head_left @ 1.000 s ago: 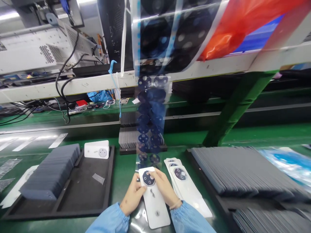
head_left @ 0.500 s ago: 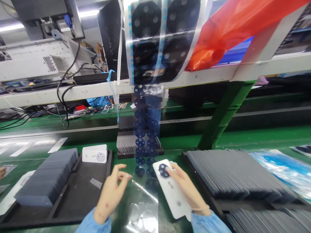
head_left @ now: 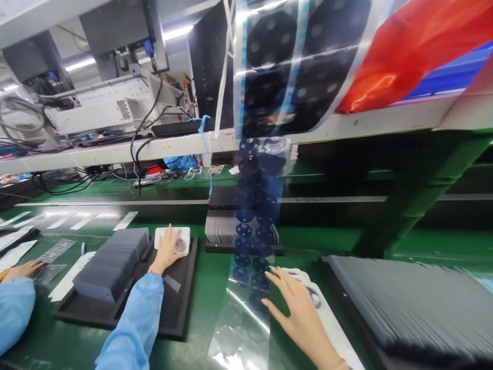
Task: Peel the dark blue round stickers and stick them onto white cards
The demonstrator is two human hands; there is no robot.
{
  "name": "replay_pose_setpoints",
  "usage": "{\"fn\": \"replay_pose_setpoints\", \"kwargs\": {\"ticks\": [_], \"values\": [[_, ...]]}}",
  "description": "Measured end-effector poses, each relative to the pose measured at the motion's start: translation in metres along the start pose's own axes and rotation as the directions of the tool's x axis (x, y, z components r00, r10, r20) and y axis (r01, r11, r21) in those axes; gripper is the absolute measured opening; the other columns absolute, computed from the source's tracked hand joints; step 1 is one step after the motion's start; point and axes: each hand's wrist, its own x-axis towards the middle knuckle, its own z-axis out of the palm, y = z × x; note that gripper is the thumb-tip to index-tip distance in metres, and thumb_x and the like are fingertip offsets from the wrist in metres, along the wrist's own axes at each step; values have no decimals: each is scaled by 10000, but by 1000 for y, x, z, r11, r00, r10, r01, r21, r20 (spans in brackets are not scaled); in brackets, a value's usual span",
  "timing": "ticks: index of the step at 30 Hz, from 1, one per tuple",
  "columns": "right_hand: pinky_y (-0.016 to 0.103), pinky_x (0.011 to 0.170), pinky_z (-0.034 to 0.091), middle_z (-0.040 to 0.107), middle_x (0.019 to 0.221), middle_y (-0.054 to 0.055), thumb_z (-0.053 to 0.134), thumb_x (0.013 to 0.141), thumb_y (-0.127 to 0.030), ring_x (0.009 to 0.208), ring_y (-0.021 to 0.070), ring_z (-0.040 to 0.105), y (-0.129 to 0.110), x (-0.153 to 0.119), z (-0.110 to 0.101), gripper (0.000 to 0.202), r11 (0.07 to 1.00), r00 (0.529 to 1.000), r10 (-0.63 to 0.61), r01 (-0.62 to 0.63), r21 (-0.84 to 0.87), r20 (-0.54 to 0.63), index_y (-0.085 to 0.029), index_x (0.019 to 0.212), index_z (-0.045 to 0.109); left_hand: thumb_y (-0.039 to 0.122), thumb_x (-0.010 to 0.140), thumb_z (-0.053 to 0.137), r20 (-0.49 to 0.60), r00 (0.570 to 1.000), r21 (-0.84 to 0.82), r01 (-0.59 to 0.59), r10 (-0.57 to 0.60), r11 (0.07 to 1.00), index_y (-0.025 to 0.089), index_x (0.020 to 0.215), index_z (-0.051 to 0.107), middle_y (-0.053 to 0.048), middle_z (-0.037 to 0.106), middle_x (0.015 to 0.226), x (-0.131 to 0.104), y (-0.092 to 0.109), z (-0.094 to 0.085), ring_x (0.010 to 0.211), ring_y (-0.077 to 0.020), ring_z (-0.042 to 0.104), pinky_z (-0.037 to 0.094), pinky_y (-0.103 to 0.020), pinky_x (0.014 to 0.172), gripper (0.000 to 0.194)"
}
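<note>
My left hand (head_left: 166,251) reaches over a white phone back panel (head_left: 185,234) with a round grey camera patch, on the far end of the left black tray (head_left: 175,308). Its fingers are spread across the panel; their grip underneath cannot be seen. My right hand (head_left: 302,313) holds nothing, thumb and fingers apart, by the right edge of a hanging clear film strip (head_left: 239,329) with dark round camera stickers (head_left: 244,229). Partly behind this hand, several white back panels (head_left: 331,321) lie overlapped on the green bench, dark camera stickers showing on them.
Tightly packed grey panels (head_left: 111,264) stand in the left tray, and more grey panels (head_left: 404,298) fill a tray at right. A panel rack (head_left: 219,226) sits behind the film. A large sticker roll (head_left: 269,67) hangs above. Another person's hand (head_left: 22,270) works at far left.
My right hand has let go of the white panel with the dark camera sticker, which now lies on the bench. My left hand has moved left and forward onto the tray's white panel.
</note>
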Motion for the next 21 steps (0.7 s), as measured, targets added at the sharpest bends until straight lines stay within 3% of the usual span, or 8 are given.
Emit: {"fn": "replay_pose_setpoints", "kwargs": {"ticks": [2,4,8,10,12,14,18,21], "values": [[382,1095,301,327,1466,-1,525,853,-476,1341,217,340,-8,-1,11,616,991,986,-129,133,-27,107,-296,1411,336,380,735,672,-4,1000,8,-20,20,1000,217,1415,362,-124,135,1536,-1,-8,-1,1424,-326,130,71,-538,1140,765],[434,1111,286,237,1505,-3,514,844,-526,1380,243,283,-10,-4,21,713,986,958,-162,166,1,236,-309,1466,242,381,769,642,-15,999,2,-50,50,999,228,1402,387,-95,243,1511,-2,-12,-2,1416,-282,191,61,-489,1159,699],[526,1115,271,228,1502,21,431,872,-565,1401,270,236,-6,-12,36,705,993,911,-100,67,94,400,-300,1480,193,295,812,587,-53,997,-55,-67,64,996,197,1348,457,-73,323,1480,-12,-12,-6,1412,-255,211,59,-436,1170,560],[540,1128,252,238,1496,23,396,887,-565,1410,263,213,-4,-17,41,679,992,893,-74,21,122,445,-274,1475,218,266,830,554,-77,996,-111,-55,47,992,185,1215,565,-61,399,1437,-19,-11,-11,1374,-236,295,40,-408,1176,394],[518,1148,244,243,1493,22,384,895,-562,1416,245,195,-2,-22,45,674,987,878,-69,-8,159,473,-246,1472,238,265,837,536,-96,995,-187,-32,14,982,180,1000,640,-56,560,1278,-27,-10,-20,1248,-206,452,70,-377,1177,212],[479,1167,240,253,1490,29,382,900,-554,1418,226,193,-1,-24,47,670,977,869,-78,-30,211,488,-221,1469,259,302,828,545,-140,988,-283,17,-58,959,180,873,632,-63,647,1080,-35,-6,-34,1127,-203,520,161,-374,1152,156],[462,1178,232,280,1480,53,398,894,-558,1404,221,237,0,-27,46,680,954,865,-69,-89,287,497,-185,1455,308,451,824,529,-245,933,-554,89,-264,827,160,974,543,-96,610,1040,-51,13,-67,1036,-204,534,370,-347,988,328],[472,1176,231,307,1469,54,431,880,-559,1389,228,274,-1,-28,46,673,945,886,-55,-103,310,461,-180,1431,357,520,832,488,-165,930,-762,91,-328,642,165,1075,477,-65,586,1036,-63,34,-81,936,-139,550,424,-251,853,430]]}}
